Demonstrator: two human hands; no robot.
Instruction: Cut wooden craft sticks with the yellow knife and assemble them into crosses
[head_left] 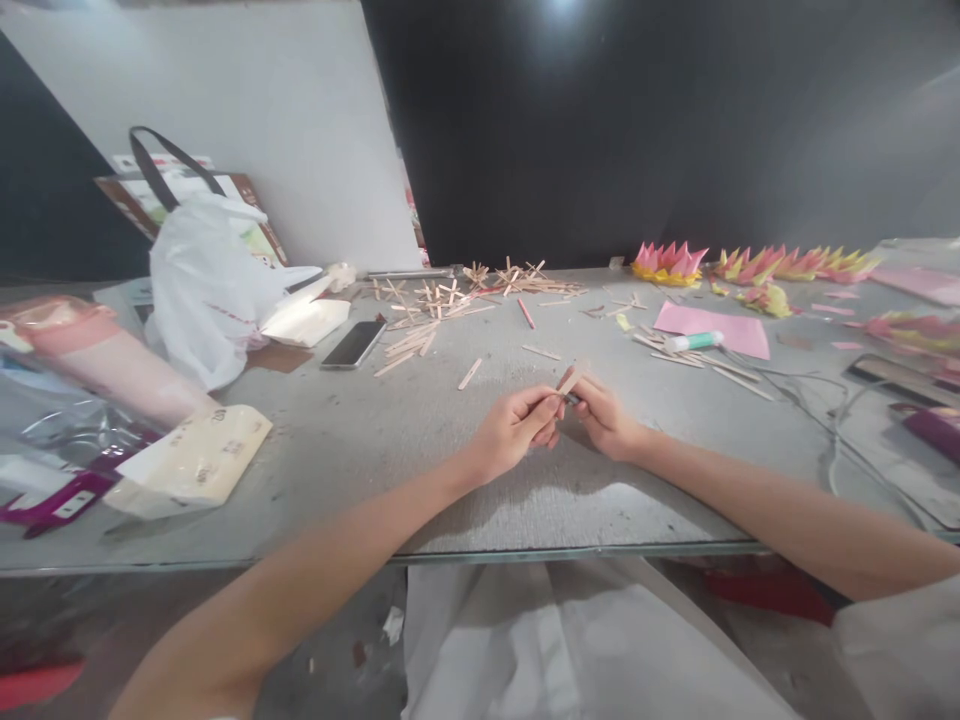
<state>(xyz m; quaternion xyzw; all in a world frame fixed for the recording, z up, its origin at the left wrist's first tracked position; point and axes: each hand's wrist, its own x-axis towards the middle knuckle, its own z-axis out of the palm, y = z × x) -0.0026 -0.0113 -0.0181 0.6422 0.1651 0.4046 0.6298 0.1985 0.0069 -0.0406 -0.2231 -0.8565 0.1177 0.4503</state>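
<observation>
My left hand [517, 428] and my right hand [602, 412] meet above the grey table [360, 440], near its front edge. Between their fingertips are wooden sticks [570, 380], which both hands pinch; a small dark piece shows at the right fingertips, too small to make out. A single loose stick [469, 374] lies just beyond my left hand. Farther back is a scattered pile of wooden sticks [442, 300], with a red pen-like item [526, 314] beside it. To the right, a glue stick [695, 341] rests by more sticks and a pink sheet [716, 328].
A phone [354, 344], a white plastic bag [206, 290], a pink bottle [112, 355] and a cream packet [195, 460] occupy the left. Pink and yellow paper flowers [670, 262] line the back right. Cables [832, 410] run across the right side.
</observation>
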